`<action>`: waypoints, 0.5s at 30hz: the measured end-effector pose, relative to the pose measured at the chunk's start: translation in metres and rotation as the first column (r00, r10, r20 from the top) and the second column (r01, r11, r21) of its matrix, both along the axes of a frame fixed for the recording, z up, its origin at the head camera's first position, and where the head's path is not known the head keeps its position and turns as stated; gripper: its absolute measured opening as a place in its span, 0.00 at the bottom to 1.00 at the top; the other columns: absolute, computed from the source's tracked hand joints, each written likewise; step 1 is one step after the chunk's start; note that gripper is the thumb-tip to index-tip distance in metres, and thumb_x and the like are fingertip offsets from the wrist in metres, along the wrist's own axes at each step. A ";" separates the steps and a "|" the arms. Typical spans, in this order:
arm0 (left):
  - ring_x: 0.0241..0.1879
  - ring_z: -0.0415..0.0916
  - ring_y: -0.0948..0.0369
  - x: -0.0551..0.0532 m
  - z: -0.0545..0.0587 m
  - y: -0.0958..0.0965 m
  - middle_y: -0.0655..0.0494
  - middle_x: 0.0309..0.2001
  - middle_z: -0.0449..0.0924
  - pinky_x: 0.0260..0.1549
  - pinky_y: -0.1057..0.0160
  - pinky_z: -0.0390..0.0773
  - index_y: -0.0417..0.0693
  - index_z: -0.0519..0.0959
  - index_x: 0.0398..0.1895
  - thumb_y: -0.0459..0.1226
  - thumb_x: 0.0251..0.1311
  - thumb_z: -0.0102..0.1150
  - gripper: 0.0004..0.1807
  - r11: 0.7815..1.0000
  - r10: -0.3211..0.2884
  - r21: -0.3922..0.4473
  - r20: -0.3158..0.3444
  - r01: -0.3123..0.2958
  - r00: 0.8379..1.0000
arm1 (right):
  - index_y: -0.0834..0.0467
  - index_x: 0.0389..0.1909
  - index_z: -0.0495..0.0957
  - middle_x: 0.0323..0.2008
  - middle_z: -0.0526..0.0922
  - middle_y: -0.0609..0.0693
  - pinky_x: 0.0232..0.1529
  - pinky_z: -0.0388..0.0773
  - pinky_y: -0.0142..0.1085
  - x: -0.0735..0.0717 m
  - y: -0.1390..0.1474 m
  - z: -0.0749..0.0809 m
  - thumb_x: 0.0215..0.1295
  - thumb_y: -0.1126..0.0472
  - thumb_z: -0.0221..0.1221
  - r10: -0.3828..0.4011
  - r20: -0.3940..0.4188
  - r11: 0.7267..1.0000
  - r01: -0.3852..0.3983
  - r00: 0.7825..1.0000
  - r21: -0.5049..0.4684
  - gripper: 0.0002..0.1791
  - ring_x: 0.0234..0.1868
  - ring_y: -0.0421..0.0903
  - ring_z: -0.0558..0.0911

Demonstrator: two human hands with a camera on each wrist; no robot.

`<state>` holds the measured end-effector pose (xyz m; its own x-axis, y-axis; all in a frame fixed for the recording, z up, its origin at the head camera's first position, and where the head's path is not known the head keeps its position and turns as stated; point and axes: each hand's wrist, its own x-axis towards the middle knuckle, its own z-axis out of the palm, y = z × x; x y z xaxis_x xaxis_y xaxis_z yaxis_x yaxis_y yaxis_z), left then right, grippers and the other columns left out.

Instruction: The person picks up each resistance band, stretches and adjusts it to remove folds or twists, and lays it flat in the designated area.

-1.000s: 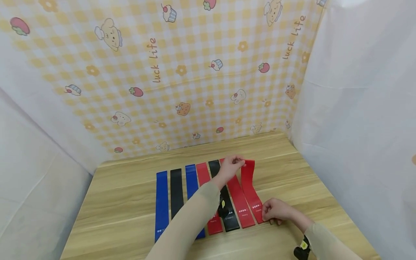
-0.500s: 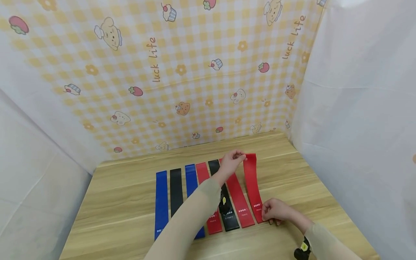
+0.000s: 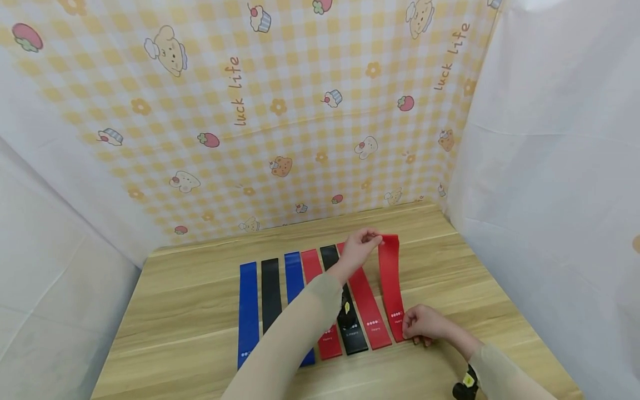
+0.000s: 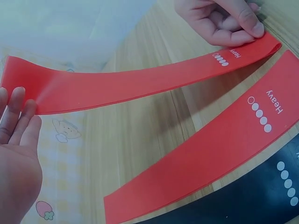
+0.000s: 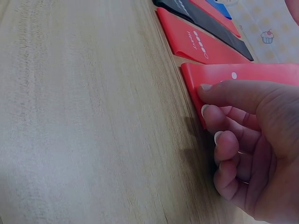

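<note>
A flat red resistance band [image 3: 390, 275] marked "Heavy" stretches between my two hands. My left hand [image 3: 356, 247] pinches its far end and holds that end raised; in the left wrist view the band [image 4: 126, 91] slopes up from the table with a shadow beneath. At the near end, the thumb and finger of my right hand [image 3: 425, 323] pinch the band's right corner, low at the table. Thumb and curled fingers of the right hand [image 5: 252, 135] show close up in the right wrist view. Left of it lies a second red band [image 3: 370, 303], partly under the left wrist.
More bands lie in a row to the left: a black one [image 3: 356, 341], a red one [image 3: 311, 261], blue [image 3: 294, 269], black [image 3: 271, 289] and another blue [image 3: 248, 305]. My left forearm covers parts of several. A checked cloth [image 3: 300, 128] hangs behind the wooden table [image 3: 190, 311].
My left hand has moved up and to the right with the band's far end, and the bend in the band has straightened. My right hand has stayed at the near corner.
</note>
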<state>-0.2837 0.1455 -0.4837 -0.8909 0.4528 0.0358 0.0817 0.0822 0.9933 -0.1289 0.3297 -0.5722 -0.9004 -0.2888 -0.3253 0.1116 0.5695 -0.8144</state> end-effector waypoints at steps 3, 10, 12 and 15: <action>0.43 0.79 0.57 0.000 0.000 0.000 0.57 0.34 0.84 0.34 0.66 0.70 0.50 0.82 0.38 0.40 0.66 0.59 0.05 1.000 -0.012 0.003 -0.010 0.012 1.000 | 0.57 0.23 0.78 0.15 0.76 0.46 0.12 0.68 0.28 0.000 0.000 0.000 0.57 0.66 0.64 -0.002 0.000 1.000 0.002 1.000 0.000 0.07 0.13 0.38 0.71; 0.41 0.79 0.53 0.002 -0.011 -0.003 0.54 0.32 0.83 0.33 0.66 0.71 0.46 0.82 0.36 0.37 0.66 0.59 0.05 1.000 -0.010 -0.014 -0.012 0.010 1.000 | 0.57 0.24 0.77 0.15 0.76 0.47 0.12 0.68 0.28 -0.001 0.000 -0.001 0.57 0.65 0.65 -0.006 0.004 1.000 0.007 1.000 -0.003 0.07 0.13 0.38 0.71; 0.41 0.79 0.53 0.003 -0.017 -0.004 0.55 0.32 0.83 0.36 0.63 0.74 0.47 0.82 0.36 0.37 0.66 0.59 0.04 1.000 -0.004 -0.028 0.003 0.004 1.000 | 0.58 0.24 0.78 0.15 0.76 0.47 0.12 0.68 0.28 -0.001 0.000 -0.001 0.57 0.64 0.65 -0.008 0.006 1.000 0.008 1.000 -0.002 0.07 0.13 0.38 0.71; 0.42 0.79 0.51 0.004 -0.024 -0.005 0.57 0.32 0.83 0.39 0.59 0.76 0.48 0.82 0.36 0.37 0.66 0.59 0.04 0.999 0.002 -0.050 0.010 -0.001 1.000 | 0.58 0.24 0.78 0.15 0.76 0.47 0.12 0.68 0.28 -0.001 0.001 -0.003 0.57 0.64 0.66 -0.010 0.010 1.000 0.010 1.000 -0.004 0.07 0.12 0.38 0.71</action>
